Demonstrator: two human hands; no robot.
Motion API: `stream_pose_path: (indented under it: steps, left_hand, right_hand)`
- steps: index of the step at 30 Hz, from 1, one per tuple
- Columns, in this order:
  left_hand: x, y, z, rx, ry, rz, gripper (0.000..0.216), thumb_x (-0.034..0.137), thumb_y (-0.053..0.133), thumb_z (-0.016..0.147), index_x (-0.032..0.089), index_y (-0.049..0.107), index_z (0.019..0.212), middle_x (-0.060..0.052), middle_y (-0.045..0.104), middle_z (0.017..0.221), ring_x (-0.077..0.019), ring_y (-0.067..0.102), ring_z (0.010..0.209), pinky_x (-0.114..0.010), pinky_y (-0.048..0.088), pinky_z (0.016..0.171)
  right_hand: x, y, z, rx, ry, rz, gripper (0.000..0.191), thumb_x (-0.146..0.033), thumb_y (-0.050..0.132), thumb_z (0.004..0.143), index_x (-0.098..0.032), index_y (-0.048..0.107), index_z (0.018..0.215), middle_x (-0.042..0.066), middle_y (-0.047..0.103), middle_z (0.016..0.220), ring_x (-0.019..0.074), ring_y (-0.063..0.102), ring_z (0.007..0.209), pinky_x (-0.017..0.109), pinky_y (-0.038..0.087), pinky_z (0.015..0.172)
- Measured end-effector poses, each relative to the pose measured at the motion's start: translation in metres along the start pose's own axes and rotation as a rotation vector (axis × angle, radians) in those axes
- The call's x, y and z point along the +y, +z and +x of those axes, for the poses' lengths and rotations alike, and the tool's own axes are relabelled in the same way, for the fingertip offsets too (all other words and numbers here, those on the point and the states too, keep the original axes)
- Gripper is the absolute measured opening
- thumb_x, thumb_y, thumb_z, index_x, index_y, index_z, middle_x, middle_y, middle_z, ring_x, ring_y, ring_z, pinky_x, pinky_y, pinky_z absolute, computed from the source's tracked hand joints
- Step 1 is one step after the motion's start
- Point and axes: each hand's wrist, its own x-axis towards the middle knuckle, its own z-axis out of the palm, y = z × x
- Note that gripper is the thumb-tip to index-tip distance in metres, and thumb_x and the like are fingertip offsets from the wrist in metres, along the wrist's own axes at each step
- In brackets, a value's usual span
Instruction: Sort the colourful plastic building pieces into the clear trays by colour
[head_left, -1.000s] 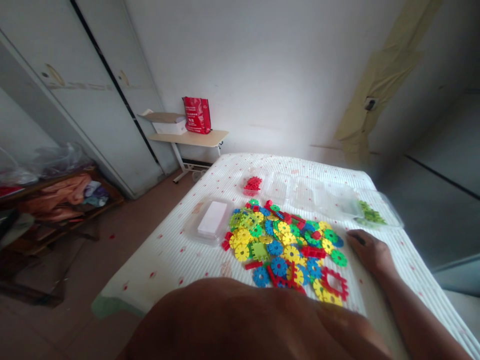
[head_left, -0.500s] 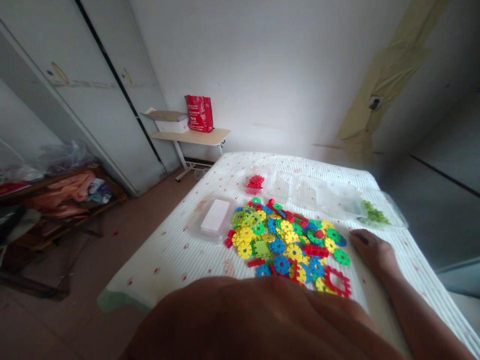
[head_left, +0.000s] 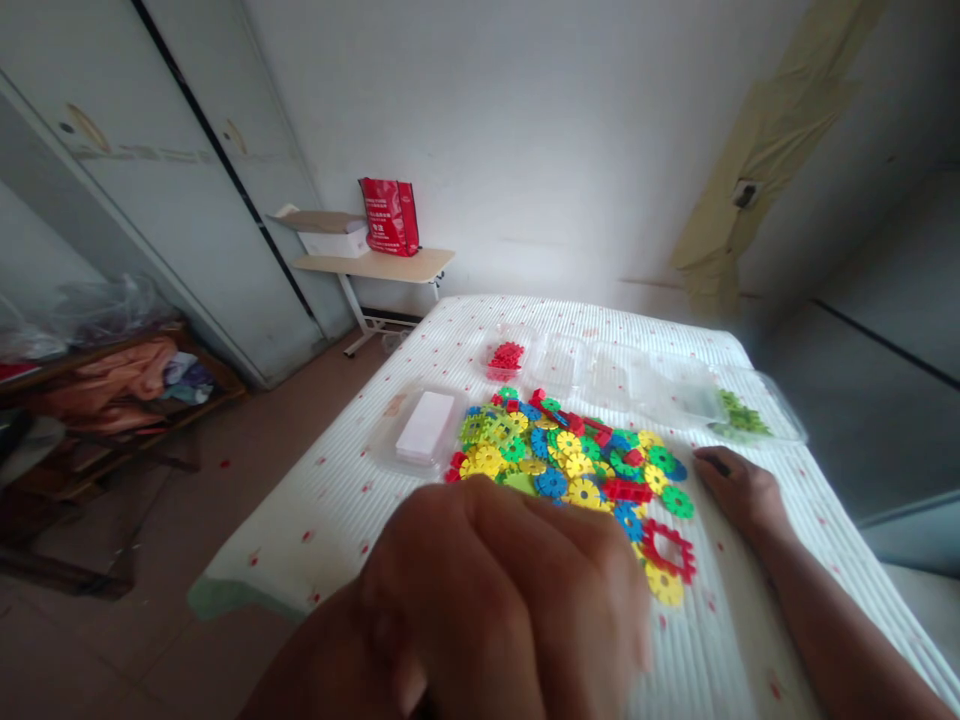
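My left hand (head_left: pixel 510 590) is raised close to the camera, over the near side of a heap of plastic building pieces (head_left: pixel 577 465). Its fingers are curled, partly blurred, and whatever may be inside them is hidden. The heap mixes yellow, blue and green notched discs with red and lime pieces. On the tablecloth, just right of the heap, rests my right hand (head_left: pixel 742 490), loosely closed, with nothing visible in it. Beside it, at the heap's right edge, lie a green disc (head_left: pixel 677 502) and a red square frame (head_left: pixel 670 550).
Clear plastic trays (head_left: pixel 611 372) line the far side of the table. One holds red pieces (head_left: pixel 505 360), another lime pieces (head_left: pixel 741 412). White cards (head_left: pixel 425 427) lie in a clear tray at left. Behind, a small side table (head_left: pixel 382 264) carries a red bag (head_left: pixel 390 217).
My left hand has come up higher in view, its fingers now curled, covering more of the heap. My right hand stays on the cloth. The view has shifted slightly.
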Motion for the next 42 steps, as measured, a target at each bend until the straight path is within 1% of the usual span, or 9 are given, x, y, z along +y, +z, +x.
stream_pose_path:
  steps: [2, 5, 9, 12, 20, 25, 29, 32, 42]
  left_hand:
    - [-0.025, 0.006, 0.027, -0.019, 0.013, -0.085, 0.03, 0.049, 0.052, 0.08, 0.025, 0.056, 0.063, -0.001, 0.049, 0.05, -0.0167, 0.052, 0.054, -0.035, 0.05, 0.058]
    - [-0.071, 0.012, 0.038, 0.153, -0.07, 0.037, 0.019, 0.029, 0.054, 0.083, 0.019, 0.053, 0.067, 0.0, 0.053, 0.063, -0.0128, 0.053, 0.06, -0.029, 0.047, 0.06]
    - [-0.123, 0.016, 0.009, 0.302, -0.08, 0.369, 0.008, 0.019, 0.055, 0.08, 0.017, 0.057, 0.073, 0.0, 0.057, 0.071, -0.0134, 0.055, 0.07, -0.027, 0.046, 0.068]
    - [-0.141, 0.021, -0.013, 0.259, -0.078, 0.409, 0.01, 0.017, 0.051, 0.082, 0.018, 0.06, 0.088, -0.003, 0.061, 0.083, -0.0151, 0.058, 0.081, -0.028, 0.048, 0.075]
    - [-0.147, 0.029, -0.019, 0.058, -0.131, 0.368, 0.02, 0.016, 0.043, 0.086, 0.019, 0.059, 0.097, -0.005, 0.064, 0.088, -0.0159, 0.06, 0.085, -0.029, 0.05, 0.078]
    - [-0.154, 0.028, -0.023, 0.044, -0.24, 0.332, 0.024, 0.017, 0.04, 0.086, 0.019, 0.06, 0.099, -0.006, 0.064, 0.088, -0.0162, 0.061, 0.085, -0.03, 0.05, 0.079]
    - [-0.157, 0.028, -0.028, 0.075, -0.255, 0.296, 0.027, 0.018, 0.039, 0.087, 0.019, 0.06, 0.104, -0.006, 0.064, 0.088, -0.016, 0.062, 0.085, -0.03, 0.051, 0.079]
    - [-0.156, 0.027, -0.029, 0.111, -0.228, 0.297, 0.028, 0.018, 0.04, 0.087, 0.019, 0.06, 0.106, -0.005, 0.066, 0.086, -0.0156, 0.063, 0.083, -0.028, 0.052, 0.077]
    - [-0.151, 0.02, -0.028, 0.2, -0.311, 0.231, 0.025, 0.024, 0.043, 0.088, 0.018, 0.059, 0.105, -0.005, 0.066, 0.085, -0.016, 0.063, 0.079, -0.028, 0.052, 0.073]
  right_hand:
    - [0.001, 0.001, 0.0, -0.001, -0.013, -0.003, 0.037, -0.049, 0.045, 0.07, -0.022, 0.067, 0.082, 0.006, 0.072, 0.087, 0.0225, 0.065, 0.076, 0.032, 0.049, 0.067]
    - [0.001, 0.001, -0.001, -0.012, -0.01, -0.011, 0.038, -0.049, 0.044, 0.071, -0.021, 0.067, 0.083, 0.006, 0.071, 0.089, 0.0228, 0.065, 0.076, 0.032, 0.048, 0.067]
    - [-0.001, 0.0, -0.001, -0.016, -0.006, -0.019, 0.038, -0.049, 0.044, 0.071, -0.022, 0.067, 0.084, 0.007, 0.071, 0.09, 0.0226, 0.065, 0.077, 0.031, 0.049, 0.066]
    - [-0.002, 0.0, -0.001, -0.016, -0.004, -0.026, 0.038, -0.048, 0.044, 0.07, -0.022, 0.067, 0.083, 0.006, 0.072, 0.087, 0.0223, 0.066, 0.075, 0.031, 0.049, 0.065]
    - [-0.034, -0.017, -0.011, 0.157, -0.215, 0.024, 0.032, -0.045, 0.043, 0.076, -0.021, 0.065, 0.075, 0.007, 0.07, 0.079, 0.0214, 0.065, 0.07, 0.031, 0.05, 0.065]
    - [-0.126, -0.025, -0.04, -0.106, -0.479, 0.186, 0.025, -0.038, 0.045, 0.086, -0.022, 0.064, 0.09, 0.007, 0.068, 0.088, 0.019, 0.063, 0.078, 0.03, 0.051, 0.069]
    - [-0.203, -0.011, -0.057, -0.352, -0.806, 0.212, 0.021, -0.022, 0.044, 0.088, -0.021, 0.062, 0.1, 0.008, 0.066, 0.099, 0.0186, 0.059, 0.092, 0.031, 0.047, 0.079]
    - [-0.236, 0.004, -0.056, -0.469, -0.886, 0.096, 0.02, -0.02, 0.051, 0.083, -0.02, 0.059, 0.101, 0.007, 0.063, 0.102, 0.0196, 0.054, 0.094, 0.032, 0.043, 0.083]
    - [-0.242, 0.022, -0.045, -0.614, -0.842, -0.058, 0.037, -0.015, 0.056, 0.07, -0.019, 0.057, 0.107, 0.007, 0.064, 0.1, 0.0228, 0.05, 0.095, 0.035, 0.037, 0.083]
